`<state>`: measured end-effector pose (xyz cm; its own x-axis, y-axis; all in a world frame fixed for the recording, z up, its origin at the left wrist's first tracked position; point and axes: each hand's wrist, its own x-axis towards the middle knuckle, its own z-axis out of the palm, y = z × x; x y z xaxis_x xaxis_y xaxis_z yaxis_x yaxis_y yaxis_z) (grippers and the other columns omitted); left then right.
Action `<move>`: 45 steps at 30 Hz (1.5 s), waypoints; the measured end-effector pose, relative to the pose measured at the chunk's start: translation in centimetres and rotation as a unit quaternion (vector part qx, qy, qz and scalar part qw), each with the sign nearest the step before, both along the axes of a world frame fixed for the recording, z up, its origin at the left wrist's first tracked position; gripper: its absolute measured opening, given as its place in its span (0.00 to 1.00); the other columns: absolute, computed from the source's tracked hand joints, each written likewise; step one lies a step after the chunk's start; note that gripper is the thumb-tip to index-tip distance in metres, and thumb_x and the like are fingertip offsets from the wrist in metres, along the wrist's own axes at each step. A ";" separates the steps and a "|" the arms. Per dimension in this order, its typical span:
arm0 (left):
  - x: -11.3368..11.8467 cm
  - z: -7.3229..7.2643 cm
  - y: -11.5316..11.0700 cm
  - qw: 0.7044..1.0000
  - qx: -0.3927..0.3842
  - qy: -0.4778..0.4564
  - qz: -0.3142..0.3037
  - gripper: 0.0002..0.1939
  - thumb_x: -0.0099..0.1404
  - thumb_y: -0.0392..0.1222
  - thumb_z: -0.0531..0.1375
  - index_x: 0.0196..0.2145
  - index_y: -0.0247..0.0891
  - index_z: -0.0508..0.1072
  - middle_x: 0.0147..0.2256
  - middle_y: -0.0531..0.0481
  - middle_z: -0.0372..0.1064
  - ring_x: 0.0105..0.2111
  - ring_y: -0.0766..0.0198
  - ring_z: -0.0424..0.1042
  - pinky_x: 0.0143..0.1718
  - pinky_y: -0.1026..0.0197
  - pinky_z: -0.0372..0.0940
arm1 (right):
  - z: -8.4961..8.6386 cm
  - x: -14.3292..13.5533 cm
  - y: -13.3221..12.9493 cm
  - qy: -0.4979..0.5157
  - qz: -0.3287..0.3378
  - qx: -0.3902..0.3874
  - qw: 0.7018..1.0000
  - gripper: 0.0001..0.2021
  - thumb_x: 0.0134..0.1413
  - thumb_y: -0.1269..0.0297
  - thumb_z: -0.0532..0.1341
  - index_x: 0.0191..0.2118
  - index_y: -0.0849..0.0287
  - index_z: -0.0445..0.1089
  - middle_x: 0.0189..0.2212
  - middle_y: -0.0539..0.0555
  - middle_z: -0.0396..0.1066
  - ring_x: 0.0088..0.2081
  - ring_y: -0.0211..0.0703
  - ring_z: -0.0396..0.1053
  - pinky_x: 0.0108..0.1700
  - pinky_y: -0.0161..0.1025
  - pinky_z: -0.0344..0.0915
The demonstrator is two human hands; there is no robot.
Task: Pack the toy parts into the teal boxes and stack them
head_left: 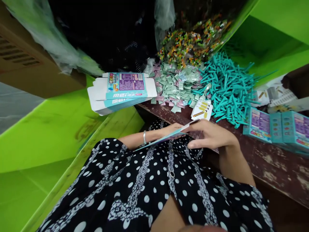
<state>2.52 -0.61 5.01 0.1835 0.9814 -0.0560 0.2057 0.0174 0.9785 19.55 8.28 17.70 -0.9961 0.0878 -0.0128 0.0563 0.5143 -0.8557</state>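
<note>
Touching a smooth, flattened carton (pixel 177 132), right fingers (pixel 197 126) curved and spread; left fingers (pixel 178 125) too hidden to tell.

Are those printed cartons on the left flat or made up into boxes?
Flat: the printed cartons lie stacked in thin layers, their end flaps sticking straight out.
</note>
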 end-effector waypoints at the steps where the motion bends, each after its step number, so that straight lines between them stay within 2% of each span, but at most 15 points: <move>1: -0.1 -0.1 0.2 0.999 -0.011 -0.016 -0.037 0.30 0.82 0.59 0.57 0.27 0.38 0.80 0.19 0.53 0.70 0.18 0.67 0.69 0.22 0.62 0.64 | -0.2 -0.1 0.2 -0.017 0.030 -0.017 0.999 0.24 0.67 0.41 0.73 0.53 0.58 0.87 0.45 0.58 0.88 0.43 0.49 0.84 0.48 0.40 0.79; 4: -2.4 1.0 1.5 0.987 -0.033 -0.080 -0.132 0.32 0.77 0.69 0.59 0.30 0.40 0.82 0.28 0.46 0.81 0.27 0.58 0.80 0.31 0.57 0.77 | -1.2 0.0 0.7 -0.027 0.016 -0.056 0.998 0.26 0.66 0.39 0.73 0.54 0.58 0.88 0.48 0.58 0.88 0.46 0.50 0.84 0.51 0.41 0.79; 7: -6.1 3.7 2.6 0.968 -0.017 -0.148 -0.201 0.38 0.75 0.78 0.55 0.45 0.42 0.88 0.45 0.41 0.87 0.49 0.47 0.86 0.51 0.49 0.82 | -2.2 1.0 1.5 -0.011 -0.042 -0.092 0.995 0.25 0.65 0.41 0.74 0.55 0.56 0.88 0.52 0.57 0.87 0.51 0.52 0.83 0.58 0.44 0.78; 9: -7.9 5.5 2.7 0.974 0.018 -0.108 -0.197 0.34 0.72 0.75 0.64 0.53 0.44 0.88 0.51 0.41 0.87 0.57 0.44 0.84 0.58 0.47 0.80 | -2.5 1.6 2.1 -0.018 -0.070 -0.103 0.992 0.25 0.64 0.41 0.74 0.55 0.56 0.88 0.50 0.56 0.87 0.51 0.52 0.83 0.58 0.45 0.78; 13: -8.3 6.7 2.4 0.987 0.043 -0.077 -0.134 0.29 0.68 0.70 0.72 0.51 0.43 0.89 0.46 0.42 0.87 0.49 0.46 0.86 0.53 0.49 0.81 | -2.7 2.3 3.0 -0.027 -0.104 -0.116 0.987 0.28 0.64 0.39 0.74 0.56 0.58 0.87 0.50 0.56 0.87 0.50 0.52 0.82 0.57 0.44 0.78; 18: -7.0 4.7 2.4 0.985 0.004 -0.133 -0.111 0.36 0.72 0.77 0.64 0.50 0.41 0.88 0.42 0.40 0.86 0.44 0.49 0.86 0.46 0.51 0.82 | -2.5 2.6 3.1 -0.036 -0.133 -0.107 0.985 0.29 0.64 0.36 0.73 0.54 0.58 0.87 0.52 0.57 0.87 0.51 0.53 0.82 0.58 0.45 0.77; 22: -6.4 3.7 2.6 0.987 0.003 -0.158 -0.040 0.27 0.66 0.66 0.76 0.44 0.38 0.85 0.41 0.42 0.85 0.40 0.55 0.84 0.41 0.56 0.79 | -1.7 3.1 2.0 -0.021 -0.137 -0.088 0.986 0.32 0.64 0.34 0.71 0.59 0.57 0.84 0.55 0.58 0.85 0.55 0.55 0.82 0.60 0.49 0.79; 24: -6.2 3.4 2.9 0.985 0.025 -0.164 0.055 0.26 0.64 0.62 0.79 0.42 0.37 0.82 0.39 0.45 0.84 0.37 0.59 0.81 0.39 0.59 0.77 | -1.5 3.3 1.3 0.058 -0.249 -0.037 0.966 0.35 0.69 0.32 0.67 0.67 0.54 0.79 0.60 0.59 0.82 0.61 0.58 0.79 0.63 0.53 0.78; 26: -5.9 2.8 3.3 0.970 0.069 -0.170 0.162 0.25 0.64 0.61 0.79 0.42 0.38 0.80 0.39 0.47 0.83 0.36 0.61 0.80 0.39 0.60 0.76 | -2.1 3.4 0.8 0.178 -0.406 0.045 0.895 0.34 0.76 0.34 0.60 0.74 0.49 0.71 0.66 0.59 0.77 0.68 0.58 0.74 0.69 0.57 0.74; 29: -5.1 1.1 4.1 0.936 0.135 -0.191 0.264 0.25 0.67 0.63 0.76 0.46 0.42 0.78 0.44 0.46 0.83 0.42 0.59 0.82 0.46 0.58 0.78 | -4.9 3.0 0.7 0.281 -0.495 0.113 0.814 0.34 0.78 0.37 0.56 0.80 0.45 0.60 0.75 0.58 0.67 0.75 0.58 0.67 0.77 0.60 0.66; 35: -3.6 -3.1 5.3 0.944 0.222 -0.150 0.192 0.42 0.73 0.72 0.66 0.75 0.53 0.65 0.69 0.43 0.73 0.71 0.41 0.72 0.68 0.46 0.71 | -12.4 2.3 1.4 0.184 -0.482 0.078 0.853 0.42 0.76 0.29 0.49 0.84 0.44 0.51 0.80 0.55 0.59 0.82 0.61 0.53 0.83 0.60 0.55; 37: -3.6 -4.2 5.7 0.949 0.219 -0.138 0.180 0.37 0.74 0.73 0.63 0.71 0.51 0.71 0.66 0.43 0.76 0.68 0.42 0.73 0.67 0.46 0.72 | -13.9 2.4 1.7 0.159 -0.491 0.062 0.854 0.41 0.74 0.27 0.50 0.81 0.45 0.57 0.77 0.58 0.64 0.79 0.62 0.58 0.80 0.60 0.58; 40: -3.7 -5.5 6.3 0.958 0.176 -0.108 0.197 0.31 0.79 0.74 0.57 0.48 0.44 0.81 0.44 0.43 0.81 0.47 0.50 0.81 0.51 0.48 0.75 | -15.4 2.5 1.7 0.116 -0.531 0.037 0.839 0.34 0.73 0.25 0.51 0.61 0.49 0.70 0.57 0.61 0.78 0.61 0.60 0.74 0.67 0.59 0.70; 42: -3.5 -6.3 6.6 0.962 0.154 -0.090 0.205 0.35 0.78 0.77 0.54 0.34 0.42 0.75 0.33 0.46 0.74 0.36 0.55 0.75 0.43 0.51 0.73 | -16.1 2.3 1.4 0.105 -0.559 0.029 0.822 0.31 0.73 0.26 0.50 0.45 0.51 0.69 0.43 0.58 0.76 0.48 0.55 0.75 0.57 0.55 0.73; 45: -2.9 -7.1 6.8 0.957 0.156 -0.090 0.226 0.36 0.74 0.80 0.59 0.32 0.42 0.69 0.32 0.49 0.69 0.34 0.58 0.71 0.40 0.54 0.69 | -16.6 1.5 0.7 0.145 -0.593 0.028 0.791 0.28 0.72 0.29 0.54 0.36 0.50 0.62 0.39 0.56 0.71 0.44 0.51 0.72 0.54 0.51 0.72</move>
<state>-0.41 6.16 -2.07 -0.2847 0.9265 0.2459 0.0738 -0.2346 0.9693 21.03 9.00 1.07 -0.1729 0.9557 0.2381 0.3336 0.2843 -0.8988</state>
